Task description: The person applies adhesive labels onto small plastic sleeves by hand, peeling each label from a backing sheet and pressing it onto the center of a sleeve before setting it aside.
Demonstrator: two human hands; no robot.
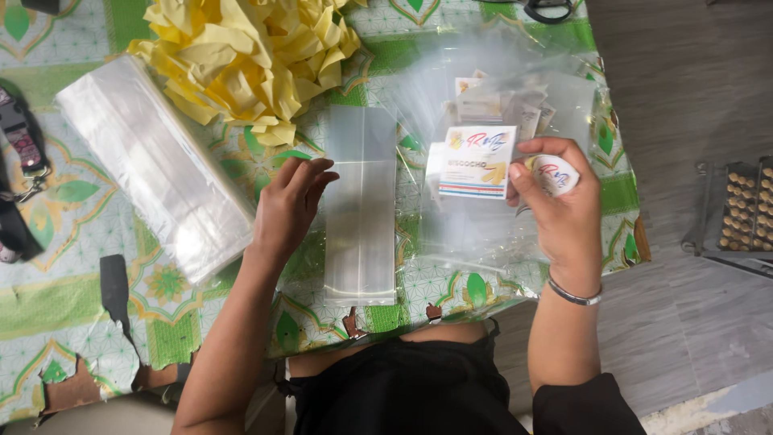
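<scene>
On the table w/ the green and white leaf cloth [80, 306], going left to right: a dark strap w/ a clip [18, 153] lies at the far left edge. Next to it is a thick stack of clear bags [153, 161], lying slanted. Behind that, at the top, sits a big heap of yellow paper [250, 56], and its front edge touches the stack's top corner. Then comes my left hand [288, 205]. It lies palm down on the cloth, fingers loosely bent and a bit apart, holding nothing, and the tips touch the left edge of one long clear bag [360, 209]. That bag lies flat, straight up and down in front of me, btw my 2 hands. Right of it is a messy pile of more clear bags [491, 242] w/ small paper packets [503, 105] under the plastic at the back. My right hand [560, 205] is up over that pile. Thumb and fingers are pinched on a small white card w/ colour stripes [477, 163], held by its right edge, and a little round sticker [554, 173] is tucked in the same hand. Black scissors [549, 8] peek in at the top. Far right, off the table on the grey floor, is a dark tray of small tan snacks [745, 209].
</scene>
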